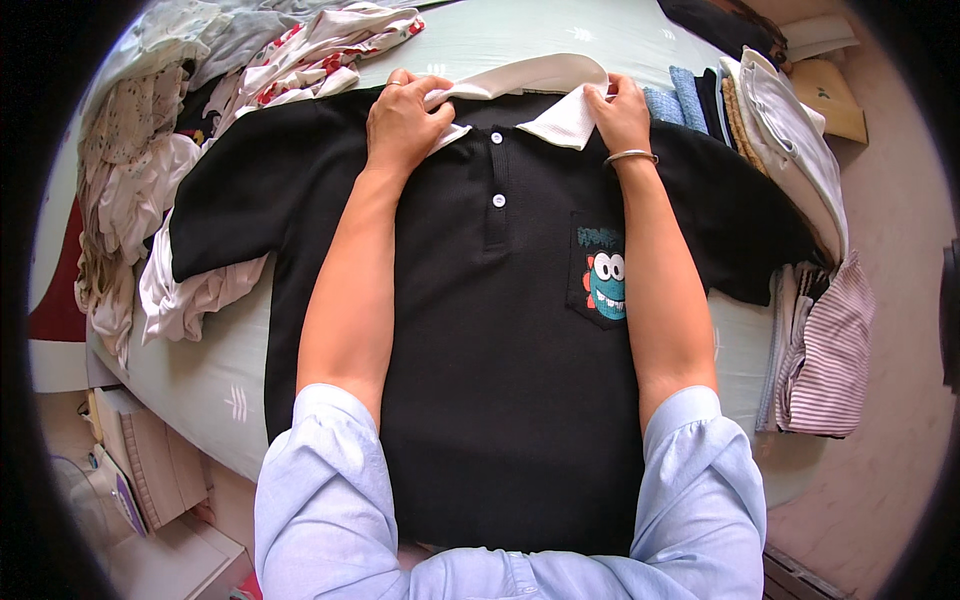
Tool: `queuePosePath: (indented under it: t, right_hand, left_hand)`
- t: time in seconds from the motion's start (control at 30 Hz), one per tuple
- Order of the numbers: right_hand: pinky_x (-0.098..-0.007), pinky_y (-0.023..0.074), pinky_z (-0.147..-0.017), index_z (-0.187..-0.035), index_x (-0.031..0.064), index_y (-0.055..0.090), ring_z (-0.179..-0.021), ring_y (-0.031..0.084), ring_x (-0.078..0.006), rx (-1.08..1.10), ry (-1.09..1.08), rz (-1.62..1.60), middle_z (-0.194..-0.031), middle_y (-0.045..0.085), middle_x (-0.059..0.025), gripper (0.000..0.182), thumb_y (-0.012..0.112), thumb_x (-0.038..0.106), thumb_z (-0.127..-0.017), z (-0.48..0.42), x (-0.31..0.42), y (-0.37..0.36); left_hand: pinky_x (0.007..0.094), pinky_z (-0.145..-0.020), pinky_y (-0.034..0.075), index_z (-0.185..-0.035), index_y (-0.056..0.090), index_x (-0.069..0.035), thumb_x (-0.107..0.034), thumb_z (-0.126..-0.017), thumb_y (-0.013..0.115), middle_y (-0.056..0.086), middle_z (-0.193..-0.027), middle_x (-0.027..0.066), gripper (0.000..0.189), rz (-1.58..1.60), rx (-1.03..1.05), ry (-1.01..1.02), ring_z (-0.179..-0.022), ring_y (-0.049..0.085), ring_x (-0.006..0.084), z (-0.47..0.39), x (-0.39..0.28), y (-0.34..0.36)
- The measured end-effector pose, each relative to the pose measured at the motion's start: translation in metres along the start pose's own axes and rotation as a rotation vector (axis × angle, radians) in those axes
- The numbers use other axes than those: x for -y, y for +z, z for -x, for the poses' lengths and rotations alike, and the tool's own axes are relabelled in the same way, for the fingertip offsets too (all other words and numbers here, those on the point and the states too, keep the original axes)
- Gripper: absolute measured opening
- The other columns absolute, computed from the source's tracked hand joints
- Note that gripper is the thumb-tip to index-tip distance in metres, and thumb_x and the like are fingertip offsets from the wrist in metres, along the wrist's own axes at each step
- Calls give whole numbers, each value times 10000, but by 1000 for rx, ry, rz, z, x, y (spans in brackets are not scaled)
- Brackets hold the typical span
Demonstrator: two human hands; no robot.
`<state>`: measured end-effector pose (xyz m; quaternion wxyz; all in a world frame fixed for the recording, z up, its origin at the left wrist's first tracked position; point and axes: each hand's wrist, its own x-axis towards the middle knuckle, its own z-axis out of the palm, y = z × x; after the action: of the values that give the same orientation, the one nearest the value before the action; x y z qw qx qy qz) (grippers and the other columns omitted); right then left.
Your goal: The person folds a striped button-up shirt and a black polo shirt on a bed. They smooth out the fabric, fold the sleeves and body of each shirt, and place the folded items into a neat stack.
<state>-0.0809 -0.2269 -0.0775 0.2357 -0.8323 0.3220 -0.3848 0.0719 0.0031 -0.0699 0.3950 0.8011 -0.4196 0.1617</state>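
Observation:
A black short-sleeved polo shirt [480, 360] lies spread front side up before me, its sleeves out to both sides. Its white collar [525, 79] stands raised at the back of the neck. My left hand [407, 120] pinches the collar's left end, and my right hand [621, 112] grips it on the right, near the hanging collar point. Two white buttons [498, 200] run down the placket. A chest pocket [598, 274] with a teal cartoon monster is partly hidden by my right forearm.
Loose crumpled clothes [142, 172] heap at the left, with a red-flowered white garment [322, 56] behind. Folded clothes [787, 142] stack along the right, near a striped folded garment [829, 352]. All rest on a pale green bed sheet [217, 390]. A yellowish box [829, 97] sits beyond.

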Motion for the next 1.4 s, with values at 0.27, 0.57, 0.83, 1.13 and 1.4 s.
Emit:
queuePosePath:
  t: [0.27, 0.57, 0.83, 1.13, 1.4]
  right_hand:
    - [-265, 486, -646, -863, -34, 648, -669, 594, -125, -70, 115, -572, -763, 659, -69, 140, 641, 90, -798, -8, 1, -13]
    - [-226, 427, -602, -937, 68, 620, -709, 537, -66, 203, 393, -795, -788, 590, 23, 116, 593, 150, -861, -6, 14, -49]
    - [-279, 509, -723, -1129, 28, 565, -811, 604, -131, 341, 504, -1050, -947, 621, -51, 233, 491, 114, -925, -3, 1, -47]
    - [-303, 533, -823, -1201, 16, 471, -914, 618, -171, 243, 509, -1378, -1028, 613, -98, 256, 436, 75, -954, -4, -2, -37]
    - [-289, 539, -811, -1218, 5, 459, -894, 627, -175, 250, 454, -1385, -1044, 608, -124, 294, 444, 21, -925, -1, 8, -38]
  left_hand:
    - [290, -712, 476, -881, 640, -23, -132, -833, 609, 613, -839, 74, 123, 404, -151, -94, -758, 605, 184, -10, 21, 6]
    - [231, -620, 421, -882, 594, -7, -104, -865, 547, 571, -705, -3, 109, 561, -119, -164, -649, 491, 69, -9, 15, 5]
    - [237, -593, 392, -866, 583, -7, -117, -883, 515, 522, -684, -10, 131, 652, -120, -274, -633, 445, 72, -11, 23, 8]
    - [223, -555, 375, -879, 603, 10, -115, -889, 544, 522, -673, -29, 138, 661, -162, -252, -605, 425, 54, -11, 17, 10]
    - [244, -630, 441, -906, 615, 10, -102, -868, 569, 576, -712, 6, 127, 589, -188, -281, -652, 527, 103, -11, 10, 3]
